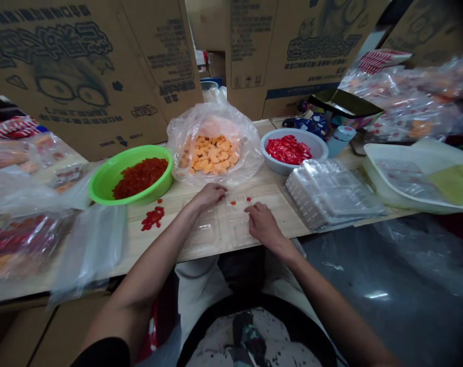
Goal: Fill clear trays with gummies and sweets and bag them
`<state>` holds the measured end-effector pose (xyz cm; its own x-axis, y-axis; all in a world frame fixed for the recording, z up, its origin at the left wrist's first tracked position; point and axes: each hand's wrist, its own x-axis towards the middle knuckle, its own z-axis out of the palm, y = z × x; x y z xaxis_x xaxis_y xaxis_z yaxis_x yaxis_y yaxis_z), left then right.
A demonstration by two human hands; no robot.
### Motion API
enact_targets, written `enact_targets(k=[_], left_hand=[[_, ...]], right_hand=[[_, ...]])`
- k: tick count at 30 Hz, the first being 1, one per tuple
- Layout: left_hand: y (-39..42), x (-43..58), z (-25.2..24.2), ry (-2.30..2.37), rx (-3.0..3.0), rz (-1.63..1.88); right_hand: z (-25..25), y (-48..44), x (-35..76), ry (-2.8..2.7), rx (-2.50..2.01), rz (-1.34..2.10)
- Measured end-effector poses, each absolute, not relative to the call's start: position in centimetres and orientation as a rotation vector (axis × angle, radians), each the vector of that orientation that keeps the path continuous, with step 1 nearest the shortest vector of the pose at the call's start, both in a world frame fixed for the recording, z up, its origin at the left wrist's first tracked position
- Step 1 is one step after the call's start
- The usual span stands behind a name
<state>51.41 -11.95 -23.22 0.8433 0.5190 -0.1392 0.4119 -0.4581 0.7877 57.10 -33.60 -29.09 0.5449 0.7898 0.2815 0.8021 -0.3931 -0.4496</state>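
Note:
Clear plastic compartment trays (241, 232) lie flat at the table's front, hard to tell from the wood. My left hand (210, 197) is over their far left part, fingers curled together; what they hold, if anything, is hidden. On the right side, my right hand (262, 222) hovers low or rests on a tray, fingers bent and drawn in; I cannot make out anything in them. Between the hands sit a small orange piece (233, 203) and a small red piece (249, 199). Loose red gummy-like pieces (152, 218) lie left of my left forearm.
Behind stand a green bowl (97, 186) of dark red pieces, a clear bag (250, 153) of orange pieces, and a pale blue bowl (267, 153) of red-wrapped packets. Stacked clear trays (327, 193) and a white tub (373, 158) are right; plastic sleeves (97, 244) left. Cardboard boxes (139, 66) rise behind.

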Motion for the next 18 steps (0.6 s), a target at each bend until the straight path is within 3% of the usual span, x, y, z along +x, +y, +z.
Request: enact_targets(k=[18], left_hand=[[-12.1, 53.9, -23.7, 0.578, 2.412, 0.171]], right_hand=[[-29.0, -33.8, 56.5, -1.323, -2.214, 0.005]])
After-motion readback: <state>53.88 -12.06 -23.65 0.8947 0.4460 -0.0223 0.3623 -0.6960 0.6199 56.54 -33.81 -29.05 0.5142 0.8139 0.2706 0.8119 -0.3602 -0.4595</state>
